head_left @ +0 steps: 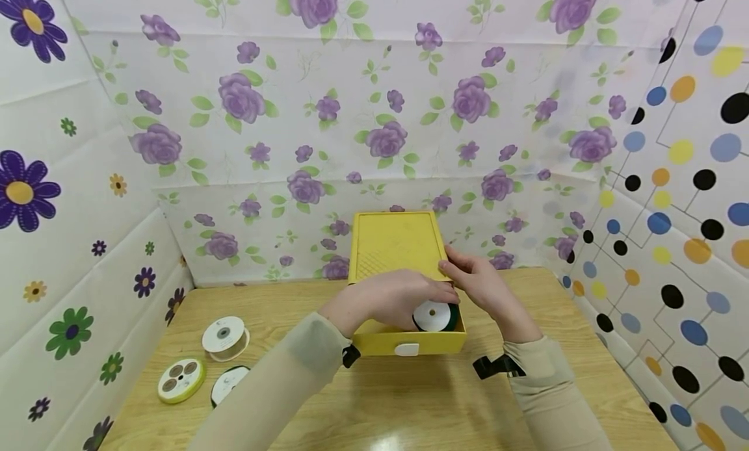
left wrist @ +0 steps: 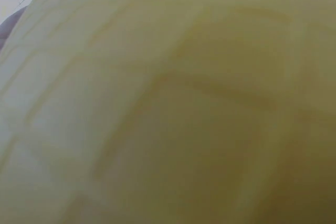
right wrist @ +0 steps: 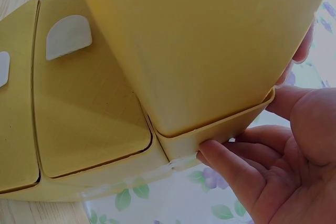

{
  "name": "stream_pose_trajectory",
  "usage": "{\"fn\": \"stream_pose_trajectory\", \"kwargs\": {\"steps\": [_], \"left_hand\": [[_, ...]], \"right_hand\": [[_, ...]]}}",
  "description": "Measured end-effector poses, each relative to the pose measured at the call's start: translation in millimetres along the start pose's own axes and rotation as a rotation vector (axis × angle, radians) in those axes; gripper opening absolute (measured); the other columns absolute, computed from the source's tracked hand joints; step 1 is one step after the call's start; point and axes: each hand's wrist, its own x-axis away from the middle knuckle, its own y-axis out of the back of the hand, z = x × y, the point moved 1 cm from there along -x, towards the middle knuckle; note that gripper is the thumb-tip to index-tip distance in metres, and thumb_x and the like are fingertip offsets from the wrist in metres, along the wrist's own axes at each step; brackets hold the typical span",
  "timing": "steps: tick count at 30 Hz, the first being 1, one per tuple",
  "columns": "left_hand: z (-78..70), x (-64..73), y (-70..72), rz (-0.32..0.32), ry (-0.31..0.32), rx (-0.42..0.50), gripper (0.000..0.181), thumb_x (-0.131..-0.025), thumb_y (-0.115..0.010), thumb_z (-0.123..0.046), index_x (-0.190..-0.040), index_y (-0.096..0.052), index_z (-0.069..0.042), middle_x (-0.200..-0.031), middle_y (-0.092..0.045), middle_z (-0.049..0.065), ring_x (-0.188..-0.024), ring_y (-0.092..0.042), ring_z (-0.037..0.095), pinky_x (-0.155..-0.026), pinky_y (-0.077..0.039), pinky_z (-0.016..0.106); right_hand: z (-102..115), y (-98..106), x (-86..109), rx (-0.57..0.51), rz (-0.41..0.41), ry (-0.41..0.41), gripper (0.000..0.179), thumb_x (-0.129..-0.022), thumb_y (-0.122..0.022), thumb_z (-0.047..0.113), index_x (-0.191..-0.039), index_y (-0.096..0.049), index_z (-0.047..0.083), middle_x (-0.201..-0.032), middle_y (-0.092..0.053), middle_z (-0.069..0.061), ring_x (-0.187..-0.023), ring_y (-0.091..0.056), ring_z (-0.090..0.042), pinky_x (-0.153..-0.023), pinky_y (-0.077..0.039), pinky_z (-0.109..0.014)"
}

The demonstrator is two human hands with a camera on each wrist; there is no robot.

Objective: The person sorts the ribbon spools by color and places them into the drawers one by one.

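Note:
A yellow drawer cabinet (head_left: 394, 243) stands by the back wall, its top drawer (head_left: 374, 345) pulled out toward me. Inside that drawer stands a ribbon spool (head_left: 432, 316) with a white label and dark green ribbon. My left hand (head_left: 404, 295) reaches over the drawer, its fingers curled over the top of this spool; part of the hand hides the drawer's inside. At the cabinet's right edge my right hand (head_left: 476, 279) grips the frame, thumb near the top and fingers (right wrist: 231, 166) along the side. The left wrist view is filled by a blurred yellow surface.
On the wooden table at left lie a white ribbon spool (head_left: 224, 337), a yellow-green spool (head_left: 181, 379) and a dark-rimmed spool (head_left: 228, 385) partly behind my left sleeve. Below the pulled-out drawer, the cabinet has closed drawers with a white handle (right wrist: 69, 36). Patterned cloth walls surround the table.

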Motion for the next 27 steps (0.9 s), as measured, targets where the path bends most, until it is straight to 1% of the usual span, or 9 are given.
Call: {"fn": "stream_pose_trajectory", "kwargs": {"steps": [5, 8, 12, 16, 21, 24, 27], "left_hand": [[2.0, 2.4, -2.4, -0.016, 0.008, 0.042, 0.066, -0.092, -0.087, -0.017, -0.153, -0.061, -0.017, -0.148, -0.064, -0.003, -0.126, -0.064, 0.013, -0.104, -0.052, 0.024], [2.9, 2.6, -2.9, -0.017, 0.007, 0.049, 0.066, -0.091, -0.088, -0.016, -0.152, -0.062, -0.016, -0.145, -0.066, -0.003, -0.121, -0.065, 0.012, -0.101, -0.053, 0.023], [3.3, 0.9, -4.1, 0.020, 0.044, 0.052, 0.065, -0.093, -0.086, -0.018, -0.153, -0.062, -0.018, -0.145, -0.066, -0.004, -0.119, -0.065, 0.011, -0.099, -0.054, 0.023], [2.9, -2.3, -6.6, 0.067, 0.090, 0.054, 0.065, -0.096, -0.084, -0.022, -0.156, -0.059, -0.019, -0.147, -0.065, -0.004, -0.119, -0.064, 0.010, -0.101, -0.053, 0.023], [4.4, -5.5, -11.5, 0.092, 0.123, 0.053, 0.067, -0.097, -0.083, -0.026, -0.158, -0.057, -0.020, -0.148, -0.064, -0.007, -0.119, -0.063, 0.008, -0.103, -0.051, 0.023], [5.9, -6.7, -14.8, 0.110, 0.143, 0.054, 0.068, -0.098, -0.082, -0.026, -0.160, -0.055, -0.021, -0.150, -0.063, -0.007, -0.121, -0.063, 0.008, -0.106, -0.050, 0.024], [6.8, -7.9, -17.6, 0.129, 0.159, 0.049, 0.068, -0.099, -0.081, -0.025, -0.161, -0.053, -0.020, -0.152, -0.061, -0.006, -0.127, -0.062, 0.008, -0.109, -0.049, 0.025]], "right_hand": [[-1, 0, 1.2, 0.007, 0.001, 0.000, 0.077, -0.108, -0.060, 0.052, -0.168, -0.033, 0.011, -0.171, -0.035, -0.009, -0.147, -0.050, -0.034, -0.113, -0.050, -0.053], [0, 0, 2.2, 0.013, -0.003, 0.002, 0.077, -0.108, -0.061, 0.052, -0.168, -0.033, 0.011, -0.170, -0.036, -0.011, -0.147, -0.049, -0.035, -0.115, -0.048, -0.054], [1, 0, 1.8, 0.013, -0.004, 0.003, 0.077, -0.108, -0.060, 0.052, -0.168, -0.032, 0.012, -0.170, -0.036, -0.012, -0.148, -0.048, -0.035, -0.116, -0.046, -0.055], [1, -1, 1.0, 0.006, -0.001, 0.009, 0.076, -0.109, -0.060, 0.050, -0.168, -0.032, 0.010, -0.171, -0.035, -0.011, -0.150, -0.045, -0.035, -0.116, -0.046, -0.054], [1, -1, 1.4, 0.006, -0.009, 0.018, 0.075, -0.110, -0.060, 0.049, -0.167, -0.033, 0.009, -0.171, -0.035, -0.013, -0.150, -0.044, -0.037, -0.115, -0.047, -0.055], [-1, -1, 1.5, 0.000, -0.010, 0.024, 0.074, -0.110, -0.059, 0.048, -0.167, -0.032, 0.009, -0.171, -0.034, -0.014, -0.150, -0.044, -0.037, -0.115, -0.046, -0.056], [-1, -1, 1.3, -0.005, -0.006, 0.034, 0.074, -0.111, -0.059, 0.047, -0.168, -0.032, 0.009, -0.171, -0.034, -0.015, -0.150, -0.045, -0.038, -0.115, -0.047, -0.056]]}}
